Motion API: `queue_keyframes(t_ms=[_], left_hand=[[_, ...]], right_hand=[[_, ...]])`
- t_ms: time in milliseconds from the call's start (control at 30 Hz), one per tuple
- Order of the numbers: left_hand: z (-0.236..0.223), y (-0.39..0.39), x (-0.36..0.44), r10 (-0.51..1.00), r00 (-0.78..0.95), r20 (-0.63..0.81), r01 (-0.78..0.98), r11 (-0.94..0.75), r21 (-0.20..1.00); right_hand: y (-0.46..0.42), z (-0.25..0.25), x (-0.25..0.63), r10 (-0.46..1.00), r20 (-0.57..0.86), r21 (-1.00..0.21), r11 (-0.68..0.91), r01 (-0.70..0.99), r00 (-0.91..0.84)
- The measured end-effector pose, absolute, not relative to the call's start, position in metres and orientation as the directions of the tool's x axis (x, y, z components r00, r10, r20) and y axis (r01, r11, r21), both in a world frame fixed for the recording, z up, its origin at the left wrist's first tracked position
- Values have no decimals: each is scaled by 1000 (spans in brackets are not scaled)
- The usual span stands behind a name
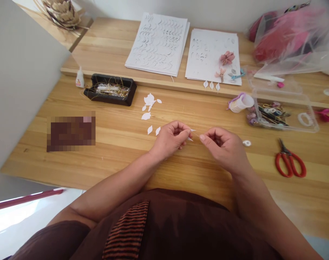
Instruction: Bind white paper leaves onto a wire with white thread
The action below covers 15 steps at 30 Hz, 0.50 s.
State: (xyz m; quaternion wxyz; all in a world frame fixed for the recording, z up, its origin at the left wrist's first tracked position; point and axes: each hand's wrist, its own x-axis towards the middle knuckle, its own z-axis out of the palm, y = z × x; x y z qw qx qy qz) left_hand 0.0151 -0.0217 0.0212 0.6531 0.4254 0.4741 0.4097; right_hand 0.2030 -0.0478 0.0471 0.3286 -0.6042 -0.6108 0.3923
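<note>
In the head view, above the table [121,159], in from its near edge, the left hand [171,138] pinches white paper [191,139], its tips showing past the fingers. The right hand's [226,148] thumb and forefinger pinch a thin strand [196,133] running toward the left. Cutouts [146,116] lie between the left hand and the shelf's [156,82] front edge. A spool [246,143] sits just beside the right hand.

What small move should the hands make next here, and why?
Probably the right hand should draw the thin strand gently taut: its fingertips pinch the strand, which runs toward the left hand, where pointed white tips poke out, so the left hand seems able to steady that end.
</note>
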Motion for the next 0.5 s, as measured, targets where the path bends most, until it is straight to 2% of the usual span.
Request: queue_keyframes(t_ms=[133, 333, 500], left_hand=[[22, -22, 15, 938, 236, -255, -77, 280, 957], [24, -24, 14, 927, 292, -233, 2, 243, 970], [26, -24, 13, 928, 313, -201, 2, 211, 977]], right_hand=[[-49, 55, 201, 996, 30, -879, 69, 471, -90], [-47, 50, 202, 977, 210, -851, 207, 482, -49], [-42, 42, 206, 979, 204, -890, 177, 420, 20]])
